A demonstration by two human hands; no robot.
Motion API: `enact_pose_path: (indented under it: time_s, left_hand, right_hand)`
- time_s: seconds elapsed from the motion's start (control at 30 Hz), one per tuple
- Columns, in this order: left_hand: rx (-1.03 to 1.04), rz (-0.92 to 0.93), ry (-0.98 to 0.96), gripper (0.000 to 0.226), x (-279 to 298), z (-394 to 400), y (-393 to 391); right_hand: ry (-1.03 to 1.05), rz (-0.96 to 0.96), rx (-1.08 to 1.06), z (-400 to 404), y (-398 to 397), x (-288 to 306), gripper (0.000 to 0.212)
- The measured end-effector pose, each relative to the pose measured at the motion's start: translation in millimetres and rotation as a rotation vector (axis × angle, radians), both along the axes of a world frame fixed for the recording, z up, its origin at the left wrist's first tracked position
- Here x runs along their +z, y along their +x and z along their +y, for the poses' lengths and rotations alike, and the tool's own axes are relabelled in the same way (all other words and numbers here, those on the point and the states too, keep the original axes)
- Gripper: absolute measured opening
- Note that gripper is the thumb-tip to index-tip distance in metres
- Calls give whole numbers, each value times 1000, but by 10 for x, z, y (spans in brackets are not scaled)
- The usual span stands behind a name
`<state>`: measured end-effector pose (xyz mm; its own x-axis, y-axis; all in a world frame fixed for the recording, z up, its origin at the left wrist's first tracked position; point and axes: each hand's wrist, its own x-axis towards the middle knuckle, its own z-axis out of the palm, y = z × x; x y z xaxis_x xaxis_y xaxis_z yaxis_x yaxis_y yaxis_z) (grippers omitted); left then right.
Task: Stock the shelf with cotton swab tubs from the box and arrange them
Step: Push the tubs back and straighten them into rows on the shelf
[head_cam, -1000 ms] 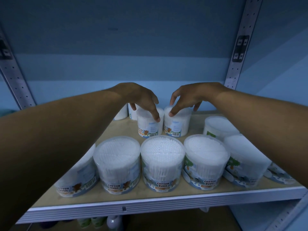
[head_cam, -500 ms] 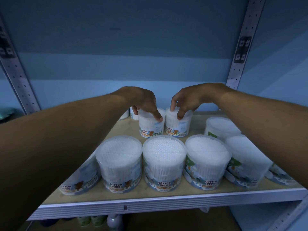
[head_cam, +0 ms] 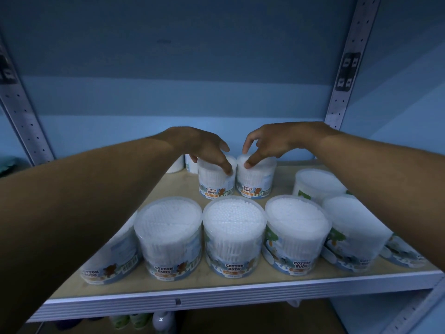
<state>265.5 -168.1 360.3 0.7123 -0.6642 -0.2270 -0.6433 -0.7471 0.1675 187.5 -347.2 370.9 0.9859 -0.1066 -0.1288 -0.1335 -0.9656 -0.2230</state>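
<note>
Nearest the shelf edge (head_cam: 216, 301) stands a front row of cotton swab tubs, upright and packed side by side, their labels facing out; the middle tub of that row (head_cam: 234, 237) sits directly in line with the gap between the 2 hands. Behind this row, across a strip of bare board, 2 more tubs stand upright and touching each other. The left hand (head_cam: 204, 148) comes down over the left rear tub (head_cam: 215, 179), its fingers curled round the lid rim with the thumb on the near side. The right hand (head_cam: 267, 143) is on the right rear tub (head_cam: 256, 178), its fingers bent, the thumb tip pressing the lid edge; how firmly it grips I cannot tell. Each tub lies straight below its own hand, long axis vertical, so any shift is likely a sideways or forward slide. Further tubs (head_cam: 185, 162) show at the back wall.
</note>
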Motion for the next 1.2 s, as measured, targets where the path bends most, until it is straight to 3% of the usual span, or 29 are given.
enact_pose_path:
  time_s: [0.2, 0.73, 0.93, 1.2]
  left_hand:
    - [-33, 6, 23, 68, -3, -27, 28]
    - [93, -108, 18, 87, -4, -96, -62]
    - [20, -31, 26, 78, 0, -73, -4]
    - [-2, -48, 32, 75, -3, -73, -15]
  right_hand:
    - [-9, 38, 10, 28, 25, -30, 35]
    - [87, 206, 54, -64, -25, 15, 46]
    - [19, 52, 5, -60, 20, -15, 46]
    - [-28, 79, -9, 43, -21, -25, 37]
